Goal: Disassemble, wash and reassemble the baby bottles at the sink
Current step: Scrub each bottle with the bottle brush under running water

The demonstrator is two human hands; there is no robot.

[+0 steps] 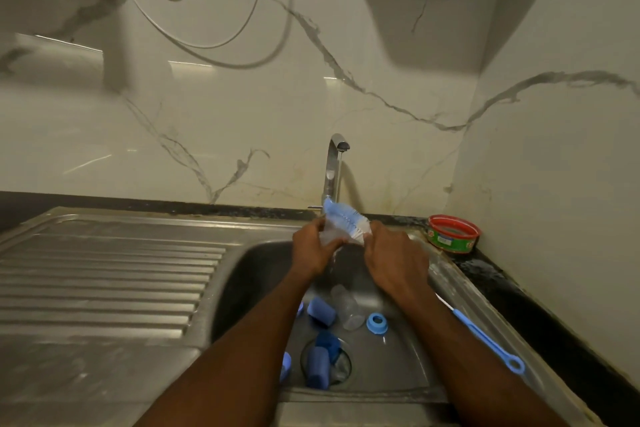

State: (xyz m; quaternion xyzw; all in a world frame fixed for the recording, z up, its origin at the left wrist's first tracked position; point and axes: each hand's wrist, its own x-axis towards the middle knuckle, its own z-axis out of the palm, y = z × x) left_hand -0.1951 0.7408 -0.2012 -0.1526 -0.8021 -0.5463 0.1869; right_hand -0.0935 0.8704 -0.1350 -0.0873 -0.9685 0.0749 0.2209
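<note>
Over the steel sink basin [249, 274], under the thin stream from the chrome tap [333, 166]: left hand [313, 246] curled round a clear plastic baby bottle [329, 237], right hand [394, 258] gripping the blue-and-white bristled bottle brush [346, 222], bristles against the bottle's mouth; brush handle hidden by the right hand. Below, on the basin floor: second clear bottle [348, 310] lying on its side, light blue screw ring [377, 323] just beside it, blue caps [321, 311] near the drain, some partly covered by the left forearm. On the right rim, slim blue loop-ended brush [485, 340]. In the far corner, red-rimmed green tub [453, 234]. To the left, ribbed steel drainboard [104, 274].
</note>
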